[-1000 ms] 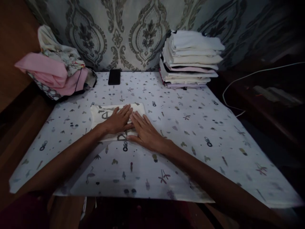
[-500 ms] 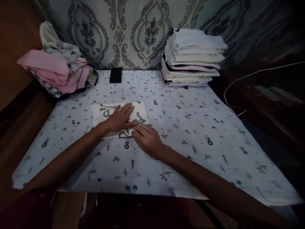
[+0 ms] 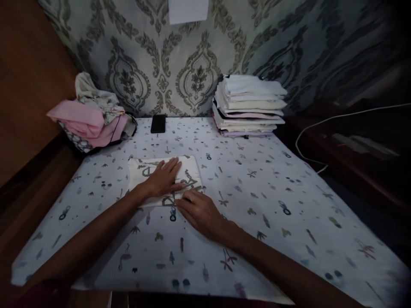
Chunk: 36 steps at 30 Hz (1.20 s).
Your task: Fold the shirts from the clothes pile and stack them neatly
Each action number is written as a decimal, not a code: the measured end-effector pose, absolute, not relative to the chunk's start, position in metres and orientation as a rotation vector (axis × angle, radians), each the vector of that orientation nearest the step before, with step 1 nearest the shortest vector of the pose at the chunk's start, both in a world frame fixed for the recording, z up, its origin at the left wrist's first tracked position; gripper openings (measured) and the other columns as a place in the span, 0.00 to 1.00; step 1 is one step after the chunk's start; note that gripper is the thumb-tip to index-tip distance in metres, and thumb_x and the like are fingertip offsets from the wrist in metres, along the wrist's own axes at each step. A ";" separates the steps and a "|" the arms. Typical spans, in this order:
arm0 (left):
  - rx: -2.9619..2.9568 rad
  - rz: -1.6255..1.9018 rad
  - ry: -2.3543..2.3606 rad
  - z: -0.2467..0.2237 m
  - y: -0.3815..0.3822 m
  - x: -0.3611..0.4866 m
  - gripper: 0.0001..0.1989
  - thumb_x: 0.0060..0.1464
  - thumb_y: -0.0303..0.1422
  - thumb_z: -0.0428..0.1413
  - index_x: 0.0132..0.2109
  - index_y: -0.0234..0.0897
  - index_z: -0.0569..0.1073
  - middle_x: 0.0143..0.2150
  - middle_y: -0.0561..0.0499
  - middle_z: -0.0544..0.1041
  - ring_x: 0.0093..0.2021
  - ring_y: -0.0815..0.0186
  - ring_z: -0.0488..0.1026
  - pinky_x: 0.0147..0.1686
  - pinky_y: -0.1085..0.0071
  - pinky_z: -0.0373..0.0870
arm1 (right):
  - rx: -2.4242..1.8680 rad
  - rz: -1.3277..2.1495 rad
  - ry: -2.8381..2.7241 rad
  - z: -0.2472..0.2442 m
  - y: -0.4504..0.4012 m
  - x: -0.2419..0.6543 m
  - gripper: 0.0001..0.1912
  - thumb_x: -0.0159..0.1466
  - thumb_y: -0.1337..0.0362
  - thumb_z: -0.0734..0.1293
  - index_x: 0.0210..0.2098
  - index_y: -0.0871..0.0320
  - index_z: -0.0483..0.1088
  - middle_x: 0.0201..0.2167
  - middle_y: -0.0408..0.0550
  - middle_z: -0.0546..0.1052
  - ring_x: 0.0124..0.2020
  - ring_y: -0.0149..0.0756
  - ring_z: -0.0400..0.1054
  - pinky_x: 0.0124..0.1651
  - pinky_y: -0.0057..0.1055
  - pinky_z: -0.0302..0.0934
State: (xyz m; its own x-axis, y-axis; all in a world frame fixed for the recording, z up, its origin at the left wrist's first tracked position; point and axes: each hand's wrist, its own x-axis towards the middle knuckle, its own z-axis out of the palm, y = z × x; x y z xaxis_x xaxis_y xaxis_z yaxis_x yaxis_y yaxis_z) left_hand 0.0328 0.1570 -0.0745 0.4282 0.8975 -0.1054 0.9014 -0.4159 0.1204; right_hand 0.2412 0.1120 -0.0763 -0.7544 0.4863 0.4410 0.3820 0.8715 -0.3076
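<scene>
A cream folded shirt (image 3: 189,166) with dark printed lettering lies on the patterned cloth of the table, in the head view's middle. My left hand (image 3: 163,177) rests flat on top of it, palm down, fingers stretched forward and slightly apart. At the shirt's near right edge, my right hand (image 3: 197,211) is closed, with thumb and curled fingers pinching the fabric's border. The left thumb reaches close to the right hand's fingers. Part of the print is covered by the left hand, and the right fingertips are partly hidden.
A tall stack of folded clothes (image 3: 250,105) stands at the back right. Rumpled clothes (image 3: 86,122), pink and patterned, are heaped at the back left. Between them lies a black phone-like object (image 3: 158,124) near the wall. A white cable (image 3: 298,141) curves beyond the table's right side.
The head view has tilted up, so everything sits lower and more wall shows. My left hand stays flat on the shirt; my right hand stays at its near edge, slightly lower relative to it.
</scene>
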 end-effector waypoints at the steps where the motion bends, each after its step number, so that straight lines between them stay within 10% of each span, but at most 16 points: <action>1: 2.508 -0.034 1.589 -0.072 0.159 0.031 0.43 0.64 0.59 0.38 0.73 0.30 0.47 0.76 0.33 0.43 0.76 0.51 0.39 0.70 0.51 0.41 | -0.640 0.329 -2.491 -0.075 0.111 0.244 0.17 0.75 0.64 0.54 0.46 0.57 0.75 0.34 0.51 0.77 0.35 0.40 0.69 0.36 0.36 0.66; 9: 2.388 0.256 1.436 -0.027 0.214 0.016 0.19 0.66 0.40 0.45 0.52 0.35 0.75 0.52 0.40 0.79 0.50 0.55 0.76 0.48 0.64 0.68 | -1.267 0.569 -2.080 -0.071 0.106 0.275 0.17 0.73 0.55 0.58 0.54 0.58 0.69 0.39 0.53 0.79 0.39 0.44 0.74 0.41 0.40 0.68; 22: 2.332 0.359 1.551 -0.071 0.273 0.071 0.08 0.59 0.35 0.53 0.38 0.37 0.75 0.41 0.45 0.78 0.43 0.58 0.73 0.44 0.65 0.68 | -1.553 0.068 -2.205 -0.091 0.107 0.260 0.16 0.68 0.50 0.63 0.33 0.55 0.67 0.36 0.52 0.73 0.41 0.48 0.67 0.43 0.42 0.57; 36: 2.215 0.327 1.569 -0.067 0.287 0.057 0.08 0.59 0.35 0.51 0.38 0.37 0.72 0.41 0.45 0.77 0.42 0.59 0.71 0.44 0.66 0.67 | -1.487 0.554 -1.983 -0.073 0.106 0.252 0.15 0.65 0.58 0.63 0.24 0.53 0.56 0.25 0.45 0.69 0.31 0.40 0.67 0.36 0.36 0.59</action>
State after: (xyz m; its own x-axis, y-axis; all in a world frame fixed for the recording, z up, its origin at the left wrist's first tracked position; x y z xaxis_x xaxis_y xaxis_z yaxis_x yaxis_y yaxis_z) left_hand 0.0568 0.2873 -0.0669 0.3410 0.9391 -0.0418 0.8443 -0.2864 0.4529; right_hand 0.2523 0.1063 -0.0725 -0.1987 0.9575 0.2089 0.7107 0.2876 -0.6421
